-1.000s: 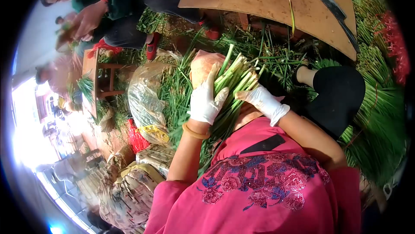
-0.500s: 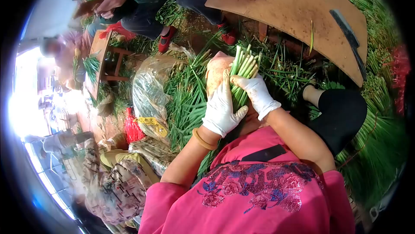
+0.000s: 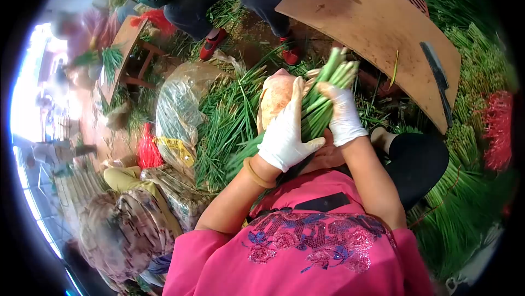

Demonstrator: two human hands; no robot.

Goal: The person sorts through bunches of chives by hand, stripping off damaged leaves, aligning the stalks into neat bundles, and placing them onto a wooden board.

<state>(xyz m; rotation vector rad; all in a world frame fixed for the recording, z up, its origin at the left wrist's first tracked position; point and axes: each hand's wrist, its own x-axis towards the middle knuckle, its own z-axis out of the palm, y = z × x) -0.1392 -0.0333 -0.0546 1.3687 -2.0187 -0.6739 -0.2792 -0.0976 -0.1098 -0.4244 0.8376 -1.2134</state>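
Observation:
A bunch of long green stalks with pale ends (image 3: 318, 111) is held in front of my pink top, its ends pointing up and to the right. My left hand (image 3: 284, 136), in a white glove, supports the bunch from the left, with the thumb apart from the fingers. Higher up, my right hand (image 3: 346, 114), also gloved, grips the stalks near their pale ends. Just beyond my left fingers is a rounded pinkish-tan surface (image 3: 276, 98) that I cannot identify. Loose green stalks (image 3: 227, 126) lie heaped to the left.
A brown board (image 3: 372, 28) stands ahead, with a long dark blade-like tool (image 3: 436, 74) on it. At left are a clear plastic bag (image 3: 178, 102) and red ties (image 3: 149, 148). More stalks (image 3: 454, 208) fill the right side. Other people sit nearby; one wears red shoes (image 3: 212, 44).
The bunch and my right hand have shifted right in view, and the stalks now lean further right. My left hand keeps its place against the bunch. The whole view has turned slightly.

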